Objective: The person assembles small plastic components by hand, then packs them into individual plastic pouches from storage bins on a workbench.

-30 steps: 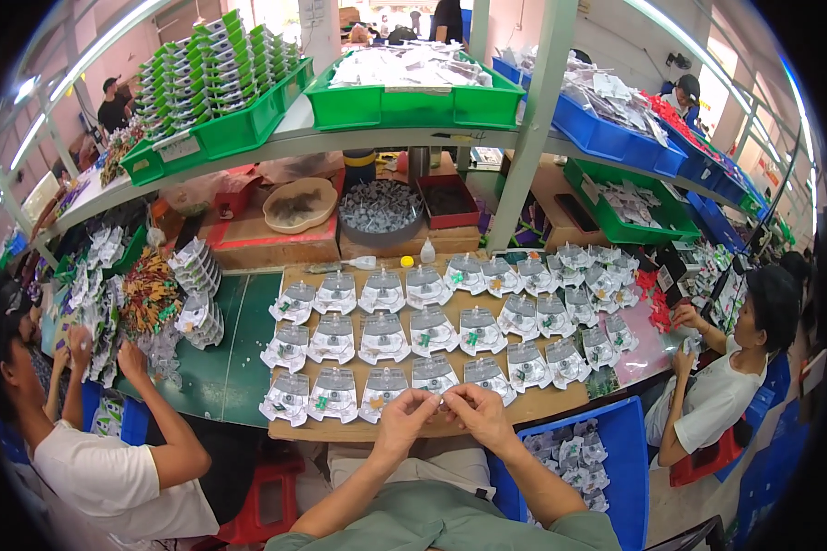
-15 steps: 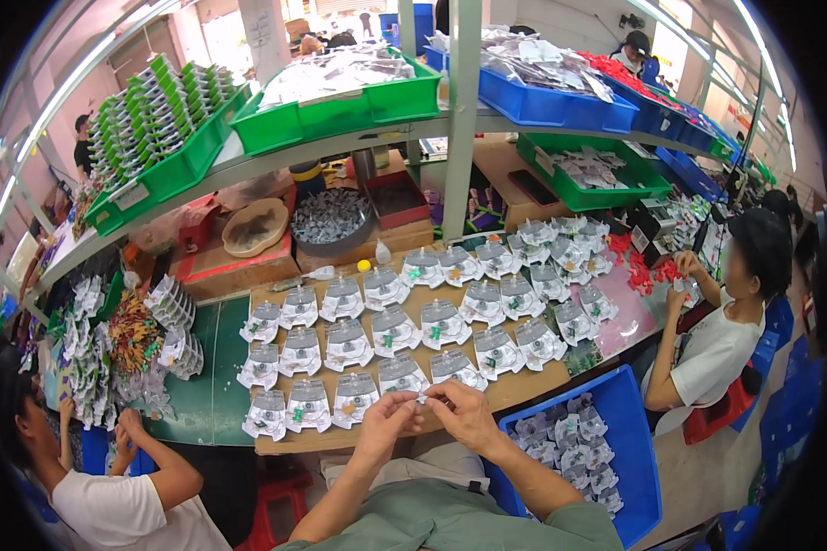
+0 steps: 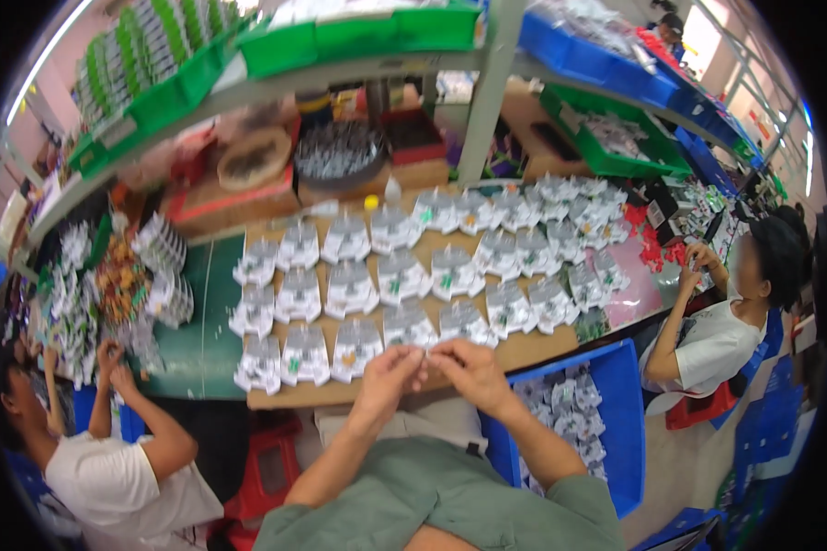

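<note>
My left hand (image 3: 390, 378) and my right hand (image 3: 474, 375) meet at the near edge of a brown board (image 3: 294, 393). Both are closed in a pinch, thumb against fingers, with the fingertips nearly touching. Whatever lies between them is too small and blurred to name. Beyond my hands, rows of grey-and-white plastic parts (image 3: 354, 286) lie spread over the board, some with a small green or orange bit on them. Closest to my fingers is a part (image 3: 408, 323) in the front row, partly covered by my hands.
To my right stands a blue bin (image 3: 627, 432) holding similar parts. A round tub of small grey pieces (image 3: 340, 151) and a yellow cap (image 3: 371, 202) are behind the board. Overhead runs a shelf with green trays (image 3: 363, 41). People sit working on both sides.
The whole view has shifted, so the board and shelf appear higher in the picture. My hands stay pinched together; the pale speck between my fingertips is harder to see.
</note>
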Demonstrator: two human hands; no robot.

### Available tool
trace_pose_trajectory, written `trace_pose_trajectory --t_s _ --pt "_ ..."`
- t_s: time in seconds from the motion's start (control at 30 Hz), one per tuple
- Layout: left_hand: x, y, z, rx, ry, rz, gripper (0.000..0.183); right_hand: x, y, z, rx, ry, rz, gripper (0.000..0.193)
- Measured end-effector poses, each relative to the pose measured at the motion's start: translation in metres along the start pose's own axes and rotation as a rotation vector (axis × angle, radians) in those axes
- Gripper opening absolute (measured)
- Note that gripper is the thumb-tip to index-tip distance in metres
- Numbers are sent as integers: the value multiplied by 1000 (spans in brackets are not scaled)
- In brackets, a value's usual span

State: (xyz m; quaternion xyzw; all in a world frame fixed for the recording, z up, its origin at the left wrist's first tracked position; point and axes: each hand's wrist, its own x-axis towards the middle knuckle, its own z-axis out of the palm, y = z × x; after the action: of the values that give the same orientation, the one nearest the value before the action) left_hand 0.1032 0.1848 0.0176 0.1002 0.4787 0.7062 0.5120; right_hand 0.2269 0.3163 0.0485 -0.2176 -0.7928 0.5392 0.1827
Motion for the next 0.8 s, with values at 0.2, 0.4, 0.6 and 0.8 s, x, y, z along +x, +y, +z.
trace_pose_trajectory --t_s 0.2,0.4,0.6,0.8 --pt "-6 6 -19 -147 -27 -1 22 59 -9 -2 -150 105 -115 16" --pt "-20 4 -40 -214 -47 -8 23 124 16 20 -634 114 -250 12" --pt "-31 18 -52 -214 -17 4 26 141 29 36 -841 -21 -211 13" --pt "-19 18 -59 -328 27 107 27 148 24 40 -907 -84 -129 19"
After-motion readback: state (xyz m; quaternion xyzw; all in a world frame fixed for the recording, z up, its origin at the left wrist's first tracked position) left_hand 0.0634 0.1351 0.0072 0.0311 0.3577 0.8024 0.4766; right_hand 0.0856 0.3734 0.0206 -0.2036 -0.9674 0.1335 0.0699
